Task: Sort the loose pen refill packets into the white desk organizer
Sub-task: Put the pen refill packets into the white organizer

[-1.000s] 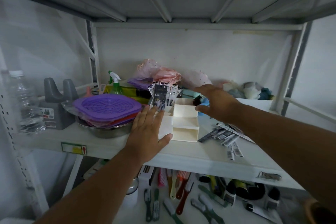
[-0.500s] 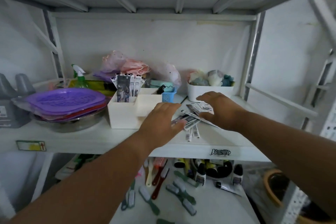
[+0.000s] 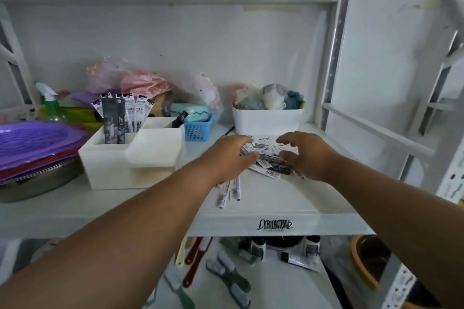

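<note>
Organizer (image 3: 130, 158) at 9 o'clock on shelf (image 3: 276, 208); loose packets (image 3: 266, 158) at centre; bin (image 3: 267, 119) at 12; upright packets (image 3: 123, 115) inside organizer.

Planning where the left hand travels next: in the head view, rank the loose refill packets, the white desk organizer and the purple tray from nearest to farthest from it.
1. Loose refill packets: at the left hand's fingertips, between both hands.
2. White desk organizer: to its left on the shelf.
3. Purple tray: far left, beyond the organizer.

Looked forward and slightly down from head height, close to the white shelf (image 3: 276, 211), with only one view.
</note>
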